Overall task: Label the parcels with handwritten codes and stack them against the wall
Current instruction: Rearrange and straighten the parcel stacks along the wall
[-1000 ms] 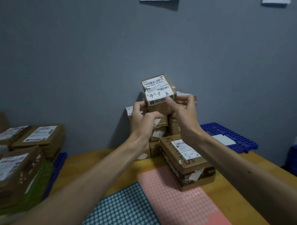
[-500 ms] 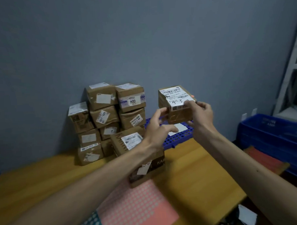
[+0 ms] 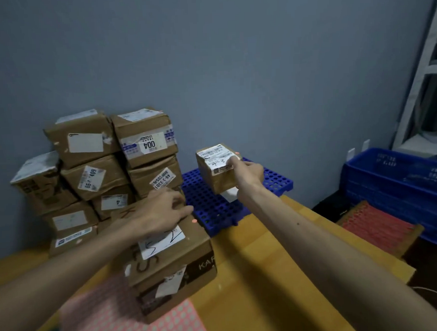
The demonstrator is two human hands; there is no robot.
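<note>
The right hand (image 3: 248, 174) held a small parcel (image 3: 214, 170), with one finger on its white label. "4-3" was written there. The parcel was up over the blue grid mat (image 3: 209, 210), just right of the pile of parcels (image 3: 100, 170) by the grey wall. The left hand (image 3: 162, 213) was loose and held nothing, low over a big box (image 3: 171, 257) on the yellow worktop (image 3: 254, 264).

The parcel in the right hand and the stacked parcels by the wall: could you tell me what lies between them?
Between the parcel and the stack, only bare blue grid pallet, in the head view.
</note>
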